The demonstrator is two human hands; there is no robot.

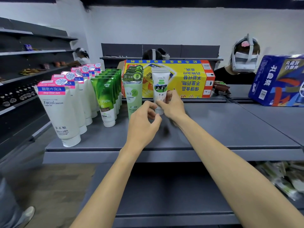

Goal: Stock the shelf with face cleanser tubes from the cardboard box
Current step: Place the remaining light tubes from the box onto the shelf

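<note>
At the far left, dark wall shelves (32,53) are running back along a side aisle, holding scattered small goods too blurred to name. A grey shelf (213,129) is stretching across the middle of the view, its front edge lying level in front of the person.

Four rows of tubes are standing cap-down on its left half. Leftmost, a row of white tubes with pink and blue tops (57,111) is reaching almost to the front edge. Just beside it, a row of dark green tubes (105,99) is stopping further back. Next, a row of pale green tubes (133,94) is standing close to the hands. The last row is made of white milk cleanser tubes (160,88), lined up one behind another.

The left hand (142,124) is hovering in front of the pale green row, fingers curled loosely and holding nothing, just beside the lower end of the front white milk tube. The right hand (172,104) is grasping that front tube near its cap, thumb on the near side and fingers wrapped behind.

Behind the rows, a yellow cardboard box (185,79) is lying on its side along the shelf's back edge. To the right of the hands, the shelf surface is lying bare, offering wide open room. At the far right, a blue carton (278,79) is sitting on the adjoining shelf section. A person wearing a white headset (243,60) is standing behind the shelf.
</note>
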